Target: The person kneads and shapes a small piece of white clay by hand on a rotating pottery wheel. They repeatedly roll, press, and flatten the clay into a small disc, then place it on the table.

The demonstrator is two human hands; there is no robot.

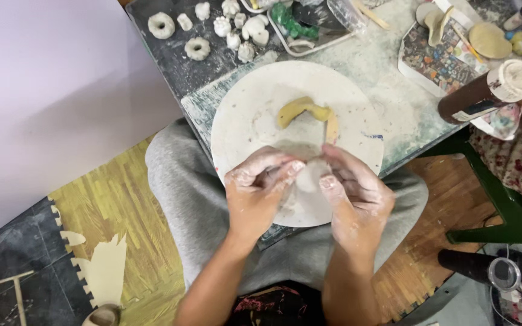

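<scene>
1. Far left, the floor shows yellow foam mats and darker tiles, with a pale toothed offcut lying on them. None of it is near the work.
2. On the dark table top, upper left, a row of small white clay pieces sits finished-looking, ring-shaped and knobbly. I'd judge several are already made and set aside.
3. The left hand, dusted white, curls its fingers around a small pale clay lump, pinching it from the left.
4. The lump is held just above the near edge of the round white board, between both hands. It looks unshaped as yet, so this piece seems early in its forming.
5. The right hand grips the same lump from the right, thumb pressed on it. A thin stick rises near its fingers; I cannot tell whether the hand holds it.
6. A yellow curved tool lies on the board, untouched.
7. Right, a brown bottle and a patterned tray are partly cut off. The hands hide most of the lump.
</scene>
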